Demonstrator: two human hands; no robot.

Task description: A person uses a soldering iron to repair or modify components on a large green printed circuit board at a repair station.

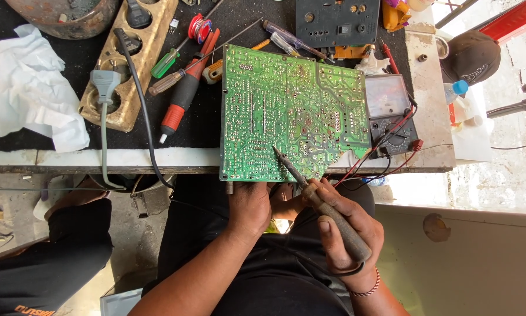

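Circuit board (292,111) | near edge hidden by left hand (248,205) | right hand (347,228) grips soldering iron (318,199)

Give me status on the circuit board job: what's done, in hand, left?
Done: the green circuit board lies solder-side up at the bench edge, with the analog multimeter beside it. In hand: the left hand grips the board's near edge; the right hand holds the soldering iron, tip on a joint near the lower middle. Left: cannot tell which joints are finished; screwdrivers lie unused.
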